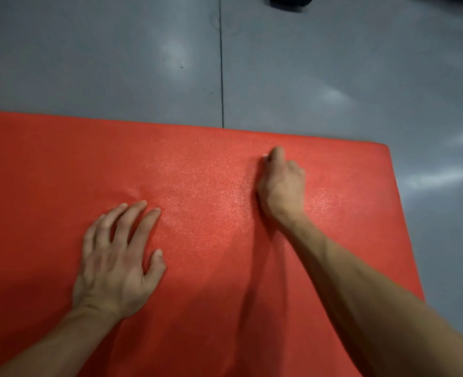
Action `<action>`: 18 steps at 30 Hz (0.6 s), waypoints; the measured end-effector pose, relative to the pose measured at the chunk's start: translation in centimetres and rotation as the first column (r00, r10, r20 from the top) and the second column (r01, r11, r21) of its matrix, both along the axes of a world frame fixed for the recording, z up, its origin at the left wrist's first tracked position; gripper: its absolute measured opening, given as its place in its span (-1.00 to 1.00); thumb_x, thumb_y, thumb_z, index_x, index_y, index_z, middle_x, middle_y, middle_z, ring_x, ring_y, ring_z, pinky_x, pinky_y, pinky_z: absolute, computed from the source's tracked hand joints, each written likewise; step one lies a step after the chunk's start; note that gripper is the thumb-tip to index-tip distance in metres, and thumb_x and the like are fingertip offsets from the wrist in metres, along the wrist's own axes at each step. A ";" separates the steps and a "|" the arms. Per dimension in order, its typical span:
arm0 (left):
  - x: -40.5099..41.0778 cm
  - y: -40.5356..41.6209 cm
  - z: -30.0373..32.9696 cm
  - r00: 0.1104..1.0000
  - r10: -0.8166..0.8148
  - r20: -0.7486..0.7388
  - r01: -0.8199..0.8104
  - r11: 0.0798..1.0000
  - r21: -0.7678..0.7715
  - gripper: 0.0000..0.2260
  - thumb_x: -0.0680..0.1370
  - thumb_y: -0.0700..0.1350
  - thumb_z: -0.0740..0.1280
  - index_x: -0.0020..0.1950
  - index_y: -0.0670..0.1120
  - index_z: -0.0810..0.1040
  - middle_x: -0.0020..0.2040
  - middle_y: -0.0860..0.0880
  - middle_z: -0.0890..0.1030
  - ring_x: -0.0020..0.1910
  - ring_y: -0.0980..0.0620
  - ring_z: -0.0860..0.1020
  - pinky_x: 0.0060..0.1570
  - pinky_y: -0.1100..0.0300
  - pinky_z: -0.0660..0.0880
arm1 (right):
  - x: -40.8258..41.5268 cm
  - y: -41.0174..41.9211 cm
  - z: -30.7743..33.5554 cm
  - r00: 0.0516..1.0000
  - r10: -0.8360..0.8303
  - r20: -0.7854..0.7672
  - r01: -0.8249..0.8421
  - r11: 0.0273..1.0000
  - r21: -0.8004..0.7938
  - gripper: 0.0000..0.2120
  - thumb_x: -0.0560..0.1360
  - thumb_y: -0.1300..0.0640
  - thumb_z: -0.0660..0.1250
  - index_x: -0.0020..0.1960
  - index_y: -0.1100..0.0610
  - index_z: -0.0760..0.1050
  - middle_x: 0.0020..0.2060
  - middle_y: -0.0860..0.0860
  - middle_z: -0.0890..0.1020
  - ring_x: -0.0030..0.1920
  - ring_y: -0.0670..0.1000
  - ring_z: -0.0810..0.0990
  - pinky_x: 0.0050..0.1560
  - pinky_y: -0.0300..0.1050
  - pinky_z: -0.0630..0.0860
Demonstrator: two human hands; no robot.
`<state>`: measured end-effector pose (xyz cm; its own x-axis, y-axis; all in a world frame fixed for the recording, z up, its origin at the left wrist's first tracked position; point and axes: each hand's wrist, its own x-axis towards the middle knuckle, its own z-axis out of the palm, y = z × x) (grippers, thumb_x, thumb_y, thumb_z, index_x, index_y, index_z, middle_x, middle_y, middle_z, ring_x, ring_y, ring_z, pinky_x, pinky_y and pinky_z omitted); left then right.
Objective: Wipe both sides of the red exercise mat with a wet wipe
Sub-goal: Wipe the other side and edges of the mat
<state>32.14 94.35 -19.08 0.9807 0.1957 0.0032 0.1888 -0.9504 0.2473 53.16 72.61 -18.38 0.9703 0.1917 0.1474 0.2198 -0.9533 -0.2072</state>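
Note:
The red exercise mat (pixel 61 164) lies flat on the floor and fills the lower part of the view; its far edge and right end are visible. My left hand (pixel 118 259) rests flat on the mat with its fingers spread. My right hand (pixel 280 183) is curled into a fist near the mat's far edge, gripping a wet wipe (pixel 265 157); only a small white corner of the wipe shows at the fingertips. A damp sheen shows on the mat between the two hands.
A grey floor (pixel 116 63) lies beyond and to the right of the mat, with a dark seam running away from the mat's far edge. A dark object (pixel 290 2) sits at the top edge of the view.

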 end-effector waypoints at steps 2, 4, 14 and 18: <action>0.0 0.0 0.0 1.000 -0.002 0.004 0.002 1.000 0.003 -0.40 0.48 0.11 0.18 0.48 -0.09 0.49 0.49 -0.12 0.43 0.47 -0.24 0.36 0.43 -0.27 0.24 | -1.3 4.3 -0.7 0.966 0.257 -0.013 -0.257 0.966 -0.026 -0.93 0.60 0.17 0.30 0.04 0.15 0.43 -0.33 0.11 0.58 -0.27 0.22 0.49 -0.22 0.03 0.19; 0.1 0.1 -0.1 1.000 -0.007 0.009 0.007 1.000 0.003 -0.40 0.48 0.11 0.19 0.48 -0.09 0.49 0.49 -0.12 0.43 0.47 -0.24 0.36 0.43 -0.26 0.23 | 0.1 3.2 -0.6 0.913 0.408 0.025 -0.405 0.911 -0.081 -0.91 0.59 0.13 0.32 0.03 0.09 0.42 -0.33 0.05 0.58 -0.26 0.19 0.49 -0.21 0.02 0.22; 0.0 0.2 -0.1 1.000 -0.008 0.001 0.008 1.000 0.002 -0.40 0.47 0.11 0.20 0.48 -0.08 0.50 0.49 -0.10 0.44 0.46 -0.22 0.37 0.46 -0.24 0.24 | 3.3 1.4 -0.3 0.984 -0.177 0.003 0.177 0.981 0.076 -0.88 0.61 0.14 0.17 0.06 0.17 0.43 -0.20 0.27 0.62 -0.12 0.34 0.57 -0.11 0.14 0.37; 0.1 0.2 -0.2 1.000 -0.008 -0.007 0.009 1.000 0.012 -0.39 0.46 0.10 0.20 0.48 -0.07 0.49 0.49 -0.09 0.43 0.46 -0.22 0.38 0.45 -0.25 0.26 | 1.8 9.4 -1.0 0.966 0.233 0.113 -0.239 0.970 0.046 -0.90 0.50 0.23 0.38 -0.07 0.12 0.45 -0.40 0.09 0.53 -0.32 0.20 0.48 -0.26 0.00 0.18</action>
<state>32.22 94.56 -19.27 0.9823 0.1873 -0.0016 0.1824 -0.9548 0.2346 54.93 82.00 -19.35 0.8768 0.4012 0.2650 0.4607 -0.8588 -0.2242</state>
